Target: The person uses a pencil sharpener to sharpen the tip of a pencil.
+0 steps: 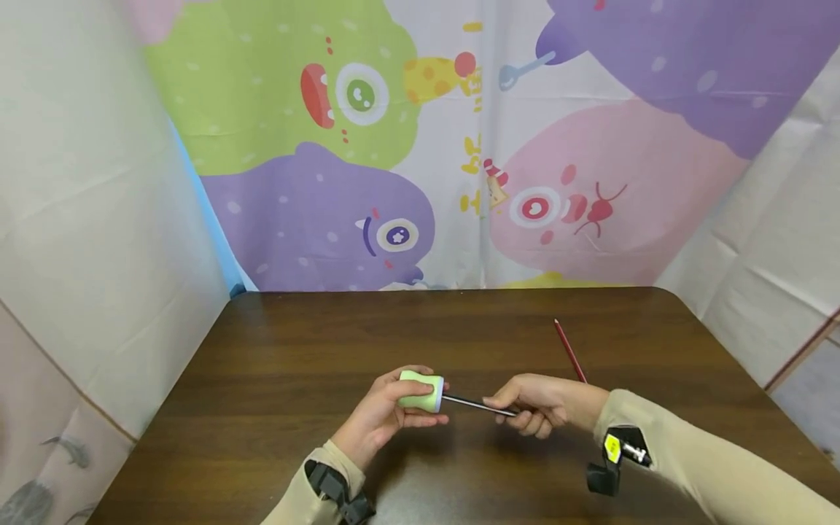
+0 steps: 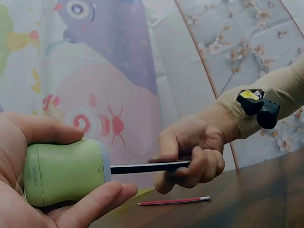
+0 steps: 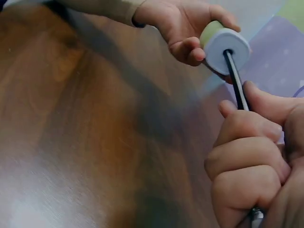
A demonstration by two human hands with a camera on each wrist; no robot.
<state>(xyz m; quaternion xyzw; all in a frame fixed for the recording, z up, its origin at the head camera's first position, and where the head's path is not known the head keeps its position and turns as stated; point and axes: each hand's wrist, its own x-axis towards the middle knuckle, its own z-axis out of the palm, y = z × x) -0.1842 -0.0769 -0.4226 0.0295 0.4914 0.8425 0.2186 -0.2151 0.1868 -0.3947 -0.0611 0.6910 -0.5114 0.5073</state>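
My left hand (image 1: 380, 415) holds a small green pencil sharpener (image 2: 71, 171) with a pale blue-white end face, thumb on one side and fingers on the other. A black-and-white striped pencil (image 1: 469, 402) runs into the hole in that end face, its tip hidden inside. With curled fingers, my right hand (image 1: 538, 405) grips the pencil partway along; its metal-banded rear end shows below the fist in the right wrist view. Both hands are raised over the dark wooden table (image 1: 295, 350).
A red pencil (image 1: 569, 350) lies on the table beyond my right wrist, a white tip showing at its near end in the left wrist view. A cartoon-printed curtain (image 1: 453, 146) hangs behind the table's far edge, with pale cloth on both sides.
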